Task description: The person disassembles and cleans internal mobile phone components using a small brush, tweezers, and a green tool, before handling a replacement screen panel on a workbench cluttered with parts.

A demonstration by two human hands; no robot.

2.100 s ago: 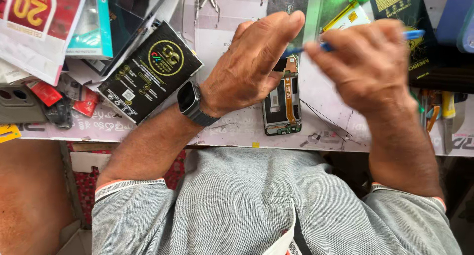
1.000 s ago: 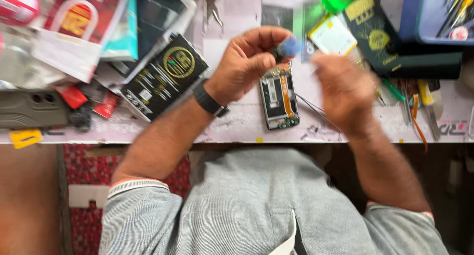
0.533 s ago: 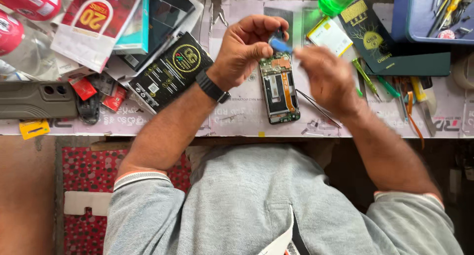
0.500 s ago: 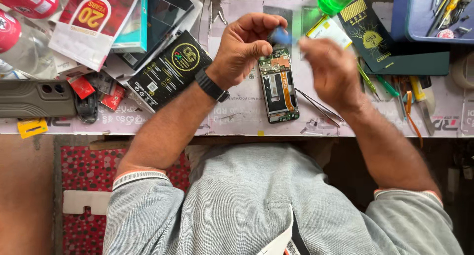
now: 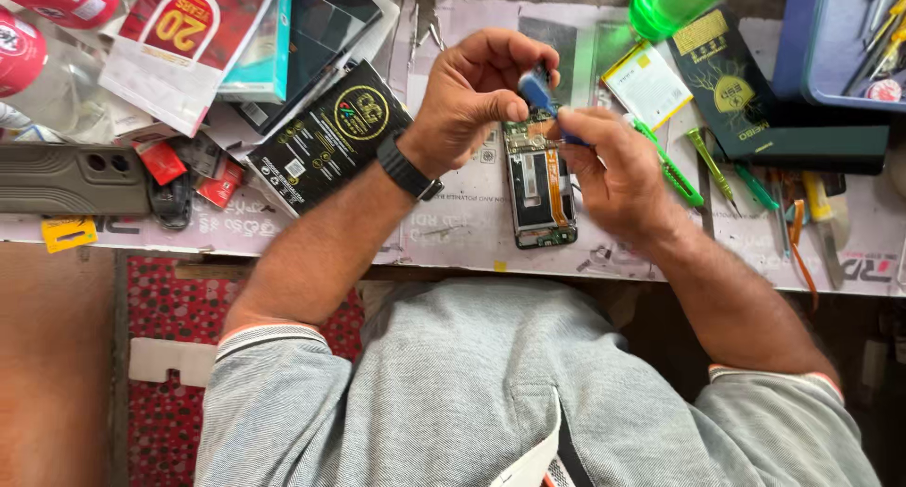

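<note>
Pinching a blue-handled screwdriver (image 5: 540,92) together, left hand (image 5: 464,98) and right hand (image 5: 613,171) close tightly above the opened phone (image 5: 539,190).

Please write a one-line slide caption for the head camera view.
Both hands, left hand and right hand, hold a blue tool over an opened phone on a cluttered workbench.

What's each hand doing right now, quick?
Left hand: closed, fingertips pinching the blue tool's top end.
Right hand: closed on the same blue tool, above the opened phone.
</note>
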